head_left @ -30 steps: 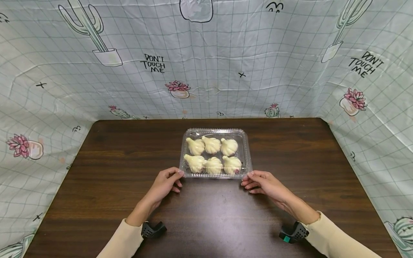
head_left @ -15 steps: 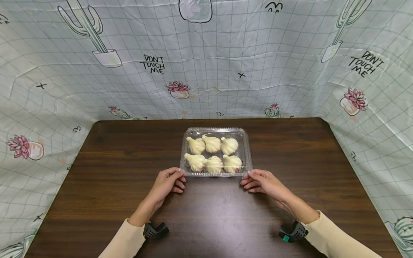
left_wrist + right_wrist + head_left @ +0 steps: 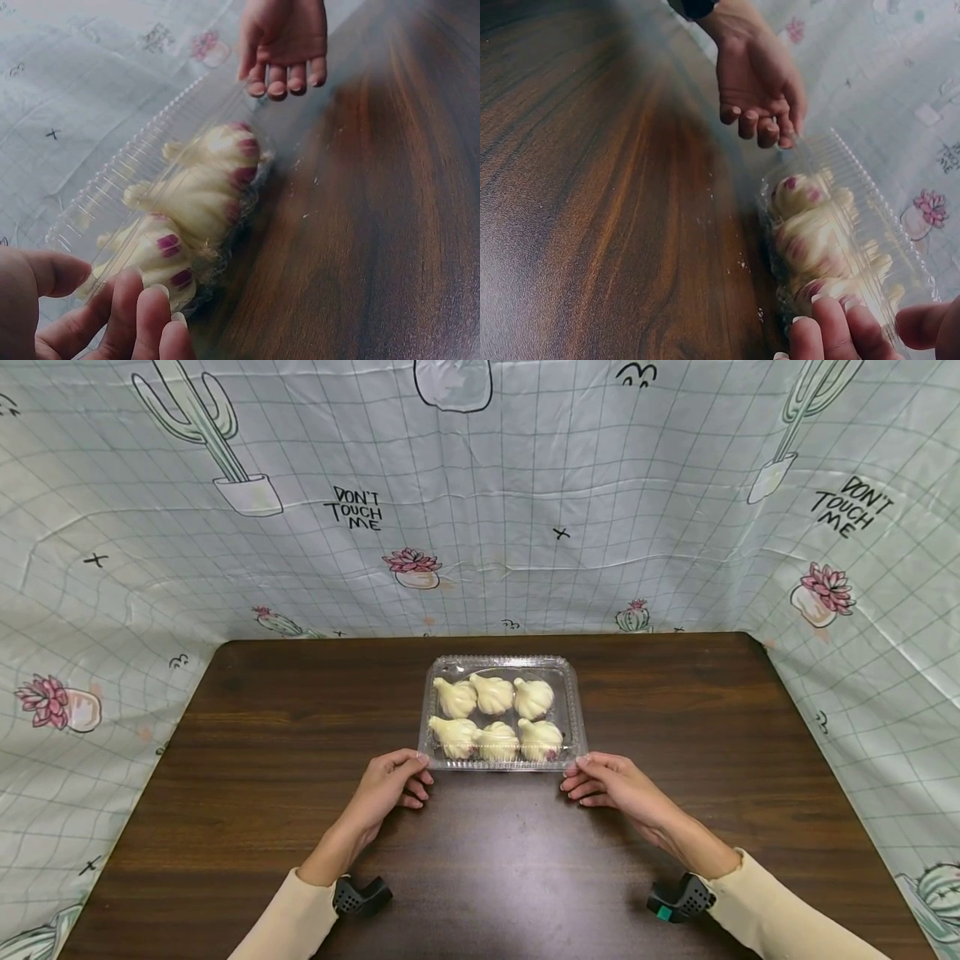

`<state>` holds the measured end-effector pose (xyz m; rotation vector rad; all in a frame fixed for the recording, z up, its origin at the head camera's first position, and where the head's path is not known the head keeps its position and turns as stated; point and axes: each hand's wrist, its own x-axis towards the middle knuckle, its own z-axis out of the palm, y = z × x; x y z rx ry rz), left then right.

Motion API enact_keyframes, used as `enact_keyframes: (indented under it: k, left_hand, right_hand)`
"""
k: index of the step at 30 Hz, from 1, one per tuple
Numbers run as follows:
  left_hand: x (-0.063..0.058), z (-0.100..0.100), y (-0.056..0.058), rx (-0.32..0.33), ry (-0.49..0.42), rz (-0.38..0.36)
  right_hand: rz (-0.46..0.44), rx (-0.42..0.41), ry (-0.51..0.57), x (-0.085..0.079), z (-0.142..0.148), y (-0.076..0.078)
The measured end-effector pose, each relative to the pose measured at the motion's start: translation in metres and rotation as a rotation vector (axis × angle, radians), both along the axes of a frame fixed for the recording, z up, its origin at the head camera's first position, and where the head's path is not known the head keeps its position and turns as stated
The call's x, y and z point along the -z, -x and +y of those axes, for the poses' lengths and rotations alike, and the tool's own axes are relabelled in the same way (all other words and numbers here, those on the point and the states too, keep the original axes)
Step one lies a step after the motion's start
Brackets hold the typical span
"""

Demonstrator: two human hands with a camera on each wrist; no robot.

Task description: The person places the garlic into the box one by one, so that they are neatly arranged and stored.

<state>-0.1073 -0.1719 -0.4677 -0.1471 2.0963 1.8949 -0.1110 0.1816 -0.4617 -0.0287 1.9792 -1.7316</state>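
In the head view, a clear plastic clamshell box (image 3: 501,767) lies at the middle of the table, its lid down. Inside are several pale garlic bulbs (image 3: 493,696) in two rows, stems mostly pointing up and left. Purple patches on the bulbs (image 3: 187,195) show in the left wrist view. My left hand (image 3: 388,787) pinches the box's near left corner between thumb and fingers. At the near right corner, my right hand (image 3: 617,785) pinches the rim likewise, thumb on top. Both wrist views show the ribbed clear rim (image 3: 877,180) between the hands.
The dark wooden table (image 3: 300,710) extends on all sides of the box. A white gridded curtain (image 3: 495,527) printed with cacti rises behind it and along both sides. Small pale crumbs (image 3: 740,262) lie on the wood near the box. A black device sits at each wrist.
The box and both hands have shifted very slightly away from me, and the left hand a touch to the right. Over the last half second almost nothing moves; both hands keep their pinch.
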Motion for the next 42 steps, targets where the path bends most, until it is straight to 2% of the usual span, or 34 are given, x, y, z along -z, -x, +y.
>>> enact_keyframes:
  k: [19,33,42]
  left_hand:
    - [-0.0002,0.0005,-0.0008,0.002,-0.036,-0.012]
    - [0.0046,0.002,-0.0012,0.0,-0.004,0.041]
    - [0.0042,0.0028,-0.0014,-0.005,0.005,0.048]
  right_hand:
    - [0.027,0.006,-0.016,0.0005,-0.0011,0.0]
    - [0.077,-0.003,-0.045,0.0044,-0.0023,-0.0009]
    - [0.105,0.0,-0.06,0.0048,-0.002,-0.0006]
